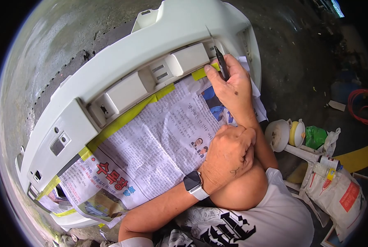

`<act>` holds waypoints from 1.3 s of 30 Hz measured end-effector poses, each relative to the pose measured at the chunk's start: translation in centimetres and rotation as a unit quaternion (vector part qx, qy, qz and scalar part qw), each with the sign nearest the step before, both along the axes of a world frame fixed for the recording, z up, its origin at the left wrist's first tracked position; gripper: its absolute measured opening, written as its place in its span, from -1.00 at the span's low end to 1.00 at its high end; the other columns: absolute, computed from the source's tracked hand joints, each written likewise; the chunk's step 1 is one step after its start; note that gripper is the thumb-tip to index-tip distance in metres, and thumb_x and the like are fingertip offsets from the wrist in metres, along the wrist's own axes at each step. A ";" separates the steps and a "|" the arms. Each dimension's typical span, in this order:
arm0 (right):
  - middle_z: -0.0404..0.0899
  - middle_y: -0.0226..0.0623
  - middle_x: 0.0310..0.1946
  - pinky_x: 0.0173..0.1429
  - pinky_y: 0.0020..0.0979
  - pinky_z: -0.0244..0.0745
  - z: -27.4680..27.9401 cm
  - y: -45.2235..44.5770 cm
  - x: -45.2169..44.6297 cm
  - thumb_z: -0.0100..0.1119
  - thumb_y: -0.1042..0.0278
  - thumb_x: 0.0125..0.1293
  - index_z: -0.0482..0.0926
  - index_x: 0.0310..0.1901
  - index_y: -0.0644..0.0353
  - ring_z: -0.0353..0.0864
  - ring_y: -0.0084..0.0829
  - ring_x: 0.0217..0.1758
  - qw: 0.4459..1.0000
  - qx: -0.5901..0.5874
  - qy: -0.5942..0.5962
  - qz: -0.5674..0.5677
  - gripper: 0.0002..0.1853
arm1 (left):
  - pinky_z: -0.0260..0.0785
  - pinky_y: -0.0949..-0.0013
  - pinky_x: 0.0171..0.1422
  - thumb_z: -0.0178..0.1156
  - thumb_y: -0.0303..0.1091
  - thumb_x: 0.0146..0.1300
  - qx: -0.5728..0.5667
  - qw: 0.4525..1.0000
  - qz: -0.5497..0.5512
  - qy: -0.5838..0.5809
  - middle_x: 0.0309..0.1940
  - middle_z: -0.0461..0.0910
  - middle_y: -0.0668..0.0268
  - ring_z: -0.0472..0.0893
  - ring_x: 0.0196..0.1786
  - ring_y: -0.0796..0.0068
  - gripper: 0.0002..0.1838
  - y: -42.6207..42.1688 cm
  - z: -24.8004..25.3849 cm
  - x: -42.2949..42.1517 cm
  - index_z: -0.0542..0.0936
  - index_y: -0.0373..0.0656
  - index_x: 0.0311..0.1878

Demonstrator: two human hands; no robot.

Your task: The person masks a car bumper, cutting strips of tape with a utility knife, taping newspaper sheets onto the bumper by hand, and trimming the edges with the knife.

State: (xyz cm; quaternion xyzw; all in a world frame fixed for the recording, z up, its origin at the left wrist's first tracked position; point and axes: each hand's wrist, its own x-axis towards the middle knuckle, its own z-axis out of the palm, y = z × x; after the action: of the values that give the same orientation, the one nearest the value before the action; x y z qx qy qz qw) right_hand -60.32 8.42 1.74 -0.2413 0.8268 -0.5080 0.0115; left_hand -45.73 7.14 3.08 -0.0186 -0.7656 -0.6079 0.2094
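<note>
My right hand (233,88) holds a black craft knife (221,61) with its thin blade pointing up and away. The thumb of that hand lies on a short strip of yellow masking tape (200,74) at the edge of a pale car bumper (122,88). My left hand (229,154), with a watch on the wrist, is curled into a fist against my right forearm, above my bent knee. Whether it holds anything is hidden. Under both hands a printed newspaper sheet (151,136) covers the lower bumper, fixed along its upper edge by longer yellow tape (126,117).
To the right stand a white cup-like container (277,136), a green plastic bag (316,137) and a white bag with a red label (336,193). A red hose (359,105) lies coiled farther off. The bumper has recesses and cut-outs along its face.
</note>
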 end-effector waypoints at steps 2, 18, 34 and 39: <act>0.57 -0.38 -0.60 -0.39 -0.34 0.45 0.2 0.0 0.1 0.44 0.32 0.39 0.56 -0.32 0.26 0.46 -0.57 -0.55 1.000 0.007 0.001 -0.003 -0.74 | 0.45 0.14 -0.10 0.24 -0.67 0.03 0.000 1.000 0.000 -0.001 -0.48 0.55 0.19 0.64 -0.33 0.07 -0.79 0.0 0.0 0.0 0.57 -0.15 -0.28; 0.61 -0.30 -0.55 -0.36 -0.32 0.48 0.7 0.0 0.2 0.47 0.34 0.39 0.58 -0.27 0.24 0.50 -0.49 -0.54 0.999 0.036 0.027 0.006 -0.77 | 0.47 0.14 -0.11 0.25 -0.66 0.03 -0.001 1.000 0.001 -0.006 -0.49 0.54 0.18 0.62 -0.35 0.05 -0.79 0.0 0.0 0.0 0.57 -0.15 -0.27; 0.71 -0.34 -0.39 -0.35 -0.43 0.55 -0.3 -0.3 0.3 0.60 0.37 0.27 0.56 -0.24 0.30 0.60 -0.66 -0.41 0.992 -0.127 0.014 -0.019 -0.68 | 0.50 0.15 -0.03 0.24 -0.68 0.03 0.005 1.000 -0.012 -0.015 -0.46 0.57 0.18 0.68 -0.29 0.05 -0.78 0.0 0.1 0.1 0.57 -0.15 -0.27; 0.51 -0.57 -0.56 -0.43 -0.52 0.34 0.6 0.8 0.2 0.47 0.33 0.39 0.57 -0.30 0.22 0.39 -0.75 -0.49 0.995 -0.020 -0.095 -0.034 -0.76 | 0.50 0.15 -0.03 0.23 -0.68 0.03 0.010 1.000 -0.012 -0.006 -0.46 0.57 0.17 0.67 -0.29 0.04 -0.78 -0.2 0.4 -0.1 0.56 -0.16 -0.26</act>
State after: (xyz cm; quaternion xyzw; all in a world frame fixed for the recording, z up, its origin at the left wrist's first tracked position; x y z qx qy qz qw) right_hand -60.08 9.18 2.38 -0.1634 0.8195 -0.5451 0.0679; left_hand -45.81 6.95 3.50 -0.0218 -0.7602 -0.6185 0.1978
